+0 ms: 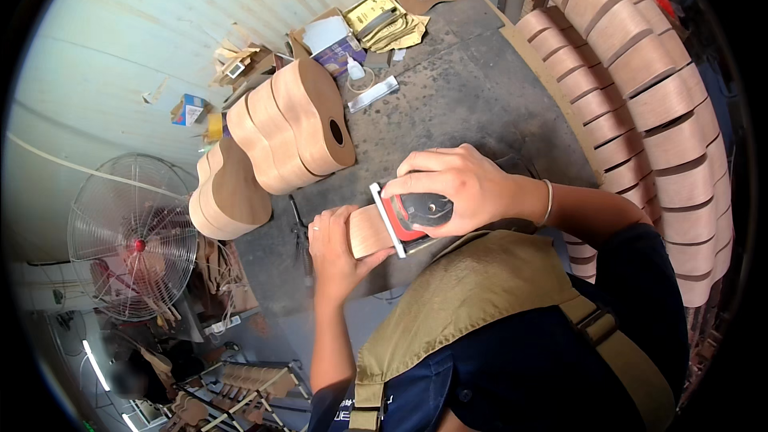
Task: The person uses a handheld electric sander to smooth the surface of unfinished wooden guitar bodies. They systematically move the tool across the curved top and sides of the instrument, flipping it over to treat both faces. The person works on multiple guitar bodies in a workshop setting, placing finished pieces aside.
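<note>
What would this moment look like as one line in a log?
left hand: steadies wooden piece | right hand: grips red-and-black sander on wooden piece | nearby: guitar bodies, fan

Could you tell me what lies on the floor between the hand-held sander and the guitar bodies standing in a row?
In the head view, mostly bare grey floor separates the sander from the guitar bodies; only a thin dark tool lies there.

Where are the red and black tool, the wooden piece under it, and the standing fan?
red and black tool (pixel 416 214), head view, on its red body beside the fingers.
wooden piece (pixel 366 232), head view, on its bare curved face.
standing fan (pixel 132 236), head view, on its wire guard.
</note>
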Demonstrator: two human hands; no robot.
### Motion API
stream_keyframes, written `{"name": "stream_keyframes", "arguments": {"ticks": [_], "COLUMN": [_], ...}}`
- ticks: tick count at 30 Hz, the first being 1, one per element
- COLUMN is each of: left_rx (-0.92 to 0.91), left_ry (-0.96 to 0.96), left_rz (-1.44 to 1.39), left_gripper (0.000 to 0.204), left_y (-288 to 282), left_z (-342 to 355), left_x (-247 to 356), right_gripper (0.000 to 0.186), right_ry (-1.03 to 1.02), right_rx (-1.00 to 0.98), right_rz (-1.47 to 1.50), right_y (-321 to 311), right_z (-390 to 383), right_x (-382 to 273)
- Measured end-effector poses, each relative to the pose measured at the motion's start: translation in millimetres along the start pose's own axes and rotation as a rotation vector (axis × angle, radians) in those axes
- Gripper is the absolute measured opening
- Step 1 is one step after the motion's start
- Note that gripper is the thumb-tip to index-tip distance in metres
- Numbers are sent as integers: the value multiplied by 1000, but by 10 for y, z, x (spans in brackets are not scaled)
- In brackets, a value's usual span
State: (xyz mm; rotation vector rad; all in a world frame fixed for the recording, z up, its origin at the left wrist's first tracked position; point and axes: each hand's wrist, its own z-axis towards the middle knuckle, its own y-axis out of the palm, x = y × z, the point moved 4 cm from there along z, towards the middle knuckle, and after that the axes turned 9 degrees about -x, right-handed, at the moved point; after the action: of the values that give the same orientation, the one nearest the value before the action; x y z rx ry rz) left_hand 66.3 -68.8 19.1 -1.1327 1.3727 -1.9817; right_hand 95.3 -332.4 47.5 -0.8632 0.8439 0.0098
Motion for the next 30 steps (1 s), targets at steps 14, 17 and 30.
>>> {"name": "stream_keyframes", "arguments": {"ticks": [14,17,30], "left_rx": [41,42,-1], "left_ry": [-51,-61,-52], "left_rz": [-60,-63,-5], "left_gripper": [94,95,97], "left_y": [23,9,14], "left_z": [-291,-320,-114], "left_x": [-385,-373,-23], "right_gripper": [53,51,45], "right_ry": [27,36,-92], "right_rx": [-95,-77,-162], "right_rz": [-6,-24,-149], "right_y": [-118,-179,-88], "right_z": [-173,-204,45], "right_x": [82,109,-60]}}
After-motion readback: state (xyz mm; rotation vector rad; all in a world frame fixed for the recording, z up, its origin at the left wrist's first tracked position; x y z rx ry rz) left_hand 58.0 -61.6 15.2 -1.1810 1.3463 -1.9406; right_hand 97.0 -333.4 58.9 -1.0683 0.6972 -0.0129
